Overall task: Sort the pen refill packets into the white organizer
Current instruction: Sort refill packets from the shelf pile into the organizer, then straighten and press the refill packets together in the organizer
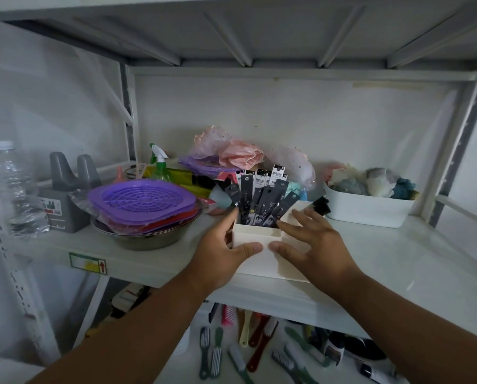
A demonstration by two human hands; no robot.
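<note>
**Both hands at the white organizer on the shelf**

Head view: one white organizer stood on the white shelf, near its front edge. Its rear-left compartment held a fanned bunch of pen refill packets, standing upright; the black ones in front and the white-topped ones behind overlapped too much for a firm count, roughly ten in all. One more dark packet showed at the organizer's far right corner.

Two hands met the organizer. The left hand cupped its left side, thumb laid on the front wall and fingers curled round the left wall. The right hand lay over the right part with fingers straight and spread, thumb on the front wall.

Left of it sat one metal bowl carrying a stack of purple strainers; right of it, one white bin.
</note>
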